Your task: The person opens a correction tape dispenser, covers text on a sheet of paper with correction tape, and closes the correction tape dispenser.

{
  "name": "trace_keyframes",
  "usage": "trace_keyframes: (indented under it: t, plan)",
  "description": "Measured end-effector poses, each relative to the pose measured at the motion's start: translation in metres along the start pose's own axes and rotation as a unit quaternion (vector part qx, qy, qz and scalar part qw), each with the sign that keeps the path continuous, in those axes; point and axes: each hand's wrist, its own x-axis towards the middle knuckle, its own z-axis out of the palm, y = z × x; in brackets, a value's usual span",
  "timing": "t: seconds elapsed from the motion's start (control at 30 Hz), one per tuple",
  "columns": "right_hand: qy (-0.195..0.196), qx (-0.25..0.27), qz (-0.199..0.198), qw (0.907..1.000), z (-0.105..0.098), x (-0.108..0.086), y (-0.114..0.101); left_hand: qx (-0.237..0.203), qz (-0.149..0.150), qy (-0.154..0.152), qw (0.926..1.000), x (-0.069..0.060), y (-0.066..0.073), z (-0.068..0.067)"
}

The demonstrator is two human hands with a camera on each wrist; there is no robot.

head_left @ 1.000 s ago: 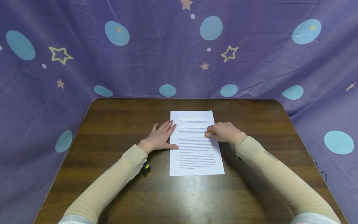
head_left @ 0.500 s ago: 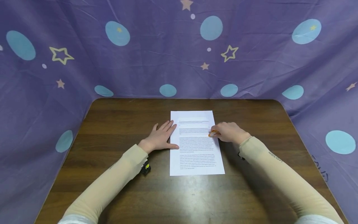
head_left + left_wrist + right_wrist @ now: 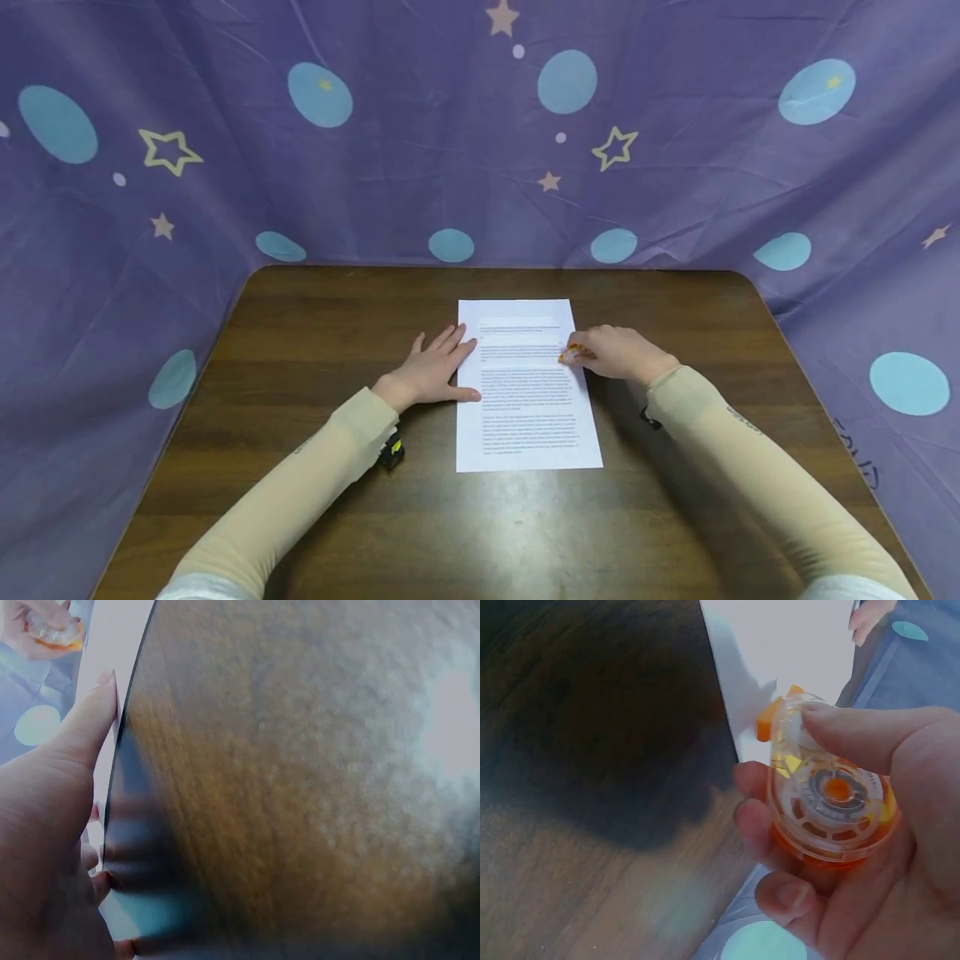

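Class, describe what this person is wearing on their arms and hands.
Both the left hand and right hand appear gloveless. Long beige sleeves cover the forearms, with small dark lettering on the right one, too small to read. White fabric shows above them. A black device with a yellow-green patch sits at the left wrist.

Purple starry cloth (image 3: 420, 167) borders a brown table (image 3: 495, 525).

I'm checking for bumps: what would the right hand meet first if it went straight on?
Pointing across the printed sheet, the right hand would probably meet the left hand first, though the depth is unclear.
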Motion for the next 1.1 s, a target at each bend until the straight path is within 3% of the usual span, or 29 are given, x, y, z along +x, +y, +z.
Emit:
trace_keyframes:
  t: [0.23,0.63,0.9,1.1]
  plan:
    - [0.016,0.007,-0.013,0.9998,0.000,0.009,-0.008,-0.010,0.006,0.017,0.9998,0.001,-0.001,0.002]
    - [0.032,0.027,-0.059,0.9974,0.007,0.041,-0.044,-0.013,0.003,0.019,0.9997,0.004,-0.001,0.004]
    - [0.020,0.018,-0.095,0.9951,0.014,0.058,-0.063,-0.028,0.007,0.025,0.9993,0.012,-0.010,0.015]
    - [0.011,0.017,-0.094,0.9953,0.015,0.065,-0.073,-0.022,0.000,0.016,0.9996,0.008,-0.004,0.007]
